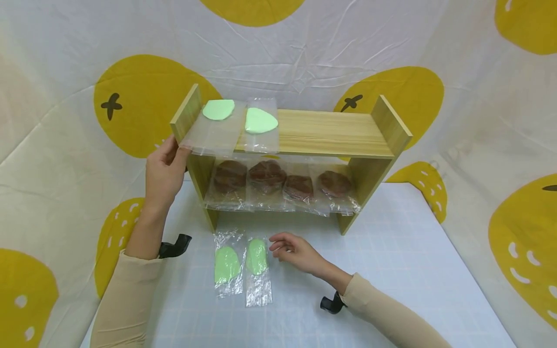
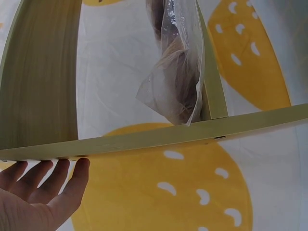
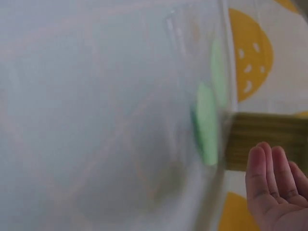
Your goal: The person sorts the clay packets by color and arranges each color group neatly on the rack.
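Note:
My left hand (image 1: 164, 169) is at the left end of a wooden shelf (image 1: 335, 133). Its fingertips (image 2: 83, 166) touch the outside of the side panel (image 2: 130, 143). In the head view its thumb overlaps the corner of a clear bag (image 1: 217, 137) holding a pale green flat piece (image 1: 218, 109). Beside that bag on the top board lies another bagged green piece (image 1: 261, 121). Lower down, my right hand (image 1: 296, 251) hovers over the table with loosely bent fingers and nothing in them. Just left of it lie two more bagged green pieces, one rounded (image 1: 227, 265), one oval (image 1: 256, 257).
On the lower board several clear bags with dark brown lumps (image 1: 267, 176) stand in a row, their ends hanging over the front edge. The shelf stands on a pale checked tablecloth (image 1: 404, 261). Behind it hangs a white cloth (image 1: 304, 48) with yellow fruit shapes.

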Demonstrator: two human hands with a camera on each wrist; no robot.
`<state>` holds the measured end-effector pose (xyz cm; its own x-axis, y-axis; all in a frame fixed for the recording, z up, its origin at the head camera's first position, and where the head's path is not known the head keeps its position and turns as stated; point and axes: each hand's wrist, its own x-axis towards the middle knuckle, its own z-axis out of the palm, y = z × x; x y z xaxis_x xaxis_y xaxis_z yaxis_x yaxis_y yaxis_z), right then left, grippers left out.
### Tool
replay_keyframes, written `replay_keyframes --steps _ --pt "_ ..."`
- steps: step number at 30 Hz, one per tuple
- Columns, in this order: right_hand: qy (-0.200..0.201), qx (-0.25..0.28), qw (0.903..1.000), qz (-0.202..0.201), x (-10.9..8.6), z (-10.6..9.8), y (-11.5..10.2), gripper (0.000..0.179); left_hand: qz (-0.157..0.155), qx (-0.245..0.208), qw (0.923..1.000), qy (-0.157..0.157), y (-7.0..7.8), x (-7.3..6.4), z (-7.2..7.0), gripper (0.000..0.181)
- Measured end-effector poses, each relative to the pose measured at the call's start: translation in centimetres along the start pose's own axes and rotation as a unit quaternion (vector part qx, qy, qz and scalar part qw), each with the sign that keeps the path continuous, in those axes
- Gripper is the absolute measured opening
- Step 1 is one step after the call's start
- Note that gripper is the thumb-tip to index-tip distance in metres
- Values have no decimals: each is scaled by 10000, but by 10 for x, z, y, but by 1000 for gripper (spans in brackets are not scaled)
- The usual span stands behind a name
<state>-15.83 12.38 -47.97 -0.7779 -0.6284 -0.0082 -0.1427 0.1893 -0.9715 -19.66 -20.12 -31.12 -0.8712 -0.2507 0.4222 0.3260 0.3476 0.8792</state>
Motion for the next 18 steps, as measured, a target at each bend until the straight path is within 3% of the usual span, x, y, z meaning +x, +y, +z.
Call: replay_keyframes --steps 7,18 --pt "145 292 9973 653 17 1 23 43 -2 5 10000 -16 -1 1 0 44" --pt "404 -68 9915 1238 50 2 40 45 70 -200 9998 -42 0 1 1 43"
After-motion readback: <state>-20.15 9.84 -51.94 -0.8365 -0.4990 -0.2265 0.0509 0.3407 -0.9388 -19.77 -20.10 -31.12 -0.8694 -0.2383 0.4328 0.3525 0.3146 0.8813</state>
